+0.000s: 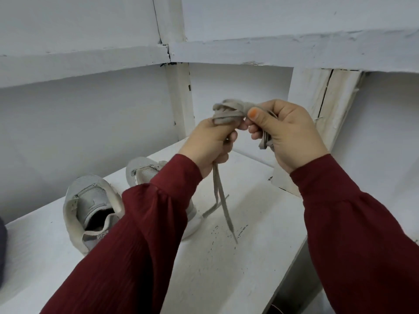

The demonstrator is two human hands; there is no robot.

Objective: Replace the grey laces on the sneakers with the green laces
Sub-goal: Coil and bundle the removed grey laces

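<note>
A white painted shelf [226, 268], its paint chipped and speckled, sits inside a white wooden alcove with cracked uprights behind it. On my remote feed I see two hands in dark red sleeves [140, 234], held up at the centre of the view.

The left hand [207, 143] has its fingers curled tight round a wad of grey laces [229, 111], which bulges out of the fist toward 12 o'clock. The right hand [288, 134], just beside it at 3 o'clock, pinches the same wad between thumb and curled fingers. A short end pokes out under its palm. Two loose tails hang from the left fist toward 6 o'clock, and their tips rest on the shelf.

The sneakers [90, 207] stand at 8 o'clock, partly hidden by the left sleeve; the eyelets I can see look empty. A dark object [1, 245] clips the left edge. The green laces are not in view (I cannot say where they lie).

Here are the risks as I judge them. The wad looks loosely wound, so a slackened grip could let it spring apart. The dangling tails could catch on the near sneaker or get knotted into the bundle. With the green laces out of sight, the next reach may turn into a search.
</note>
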